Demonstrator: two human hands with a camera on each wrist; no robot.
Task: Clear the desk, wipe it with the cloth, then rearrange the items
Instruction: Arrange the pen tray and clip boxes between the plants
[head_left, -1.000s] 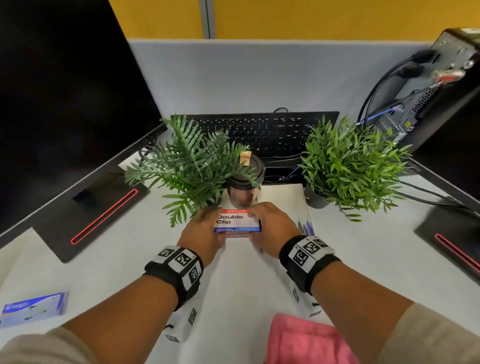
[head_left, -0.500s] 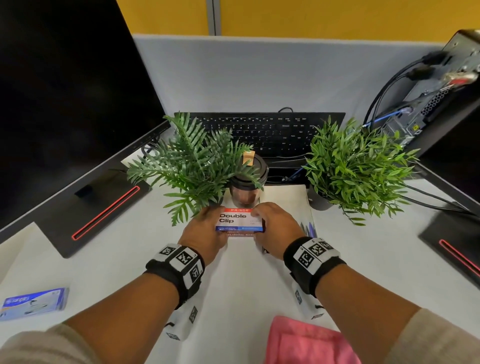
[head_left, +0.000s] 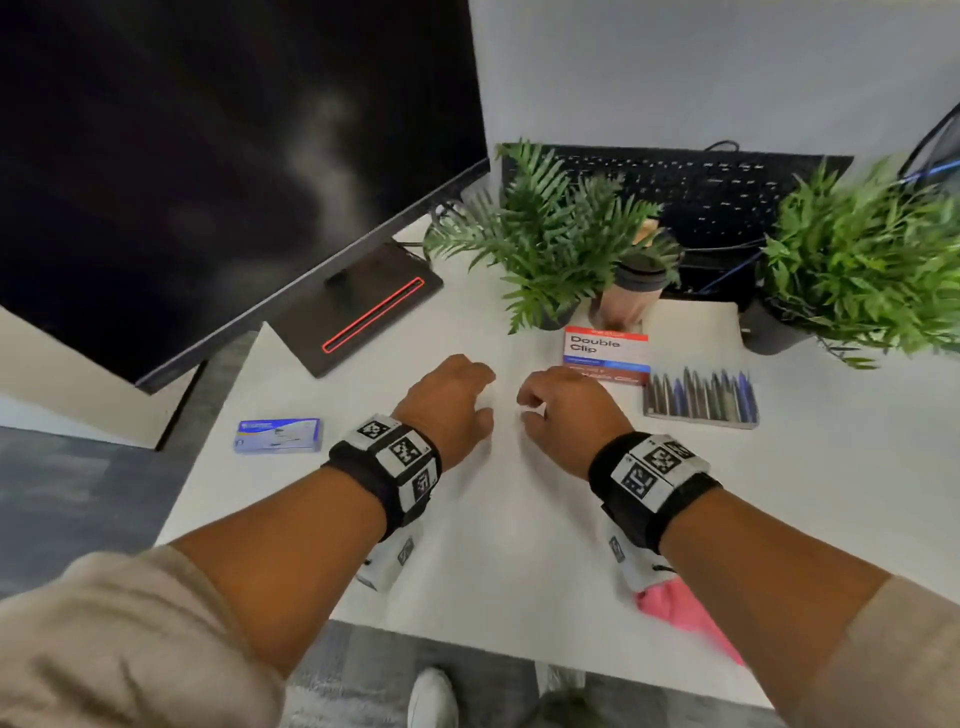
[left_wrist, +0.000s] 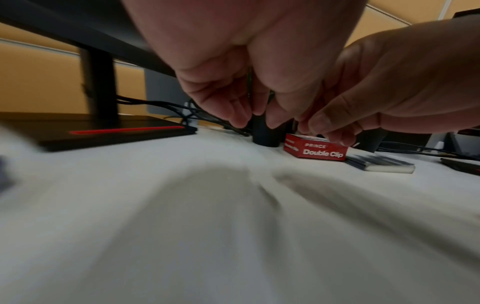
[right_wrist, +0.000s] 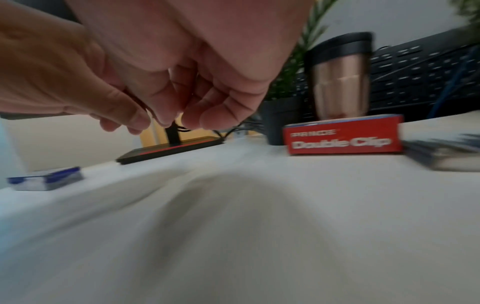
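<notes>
The red and white Double Clip box (head_left: 607, 353) (left_wrist: 322, 152) (right_wrist: 342, 139) lies on the white desk (head_left: 519, 519) in front of a copper cup (head_left: 631, 291) (right_wrist: 340, 82) with a black lid. A flat pack of pens (head_left: 698, 400) (left_wrist: 381, 164) lies right of the box. My left hand (head_left: 480, 397) and right hand (head_left: 532, 408) hover side by side over the desk, a little nearer to me and left of the box. Both have loosely curled fingers and hold nothing. A pink cloth (head_left: 685, 613) lies under my right forearm at the desk's near edge.
Two green potted plants (head_left: 550, 234) (head_left: 862, 254) stand either side of the cup, before a black keyboard (head_left: 701, 182). A large dark monitor (head_left: 208, 156) with a red-striped base (head_left: 358, 312) fills the left. A small blue box (head_left: 278, 435) (right_wrist: 44, 181) lies near the left edge.
Both hands have let go of the Double Clip box and drawn back toward me and to the left. The box stays by the cup, and the pen pack now shows fully.
</notes>
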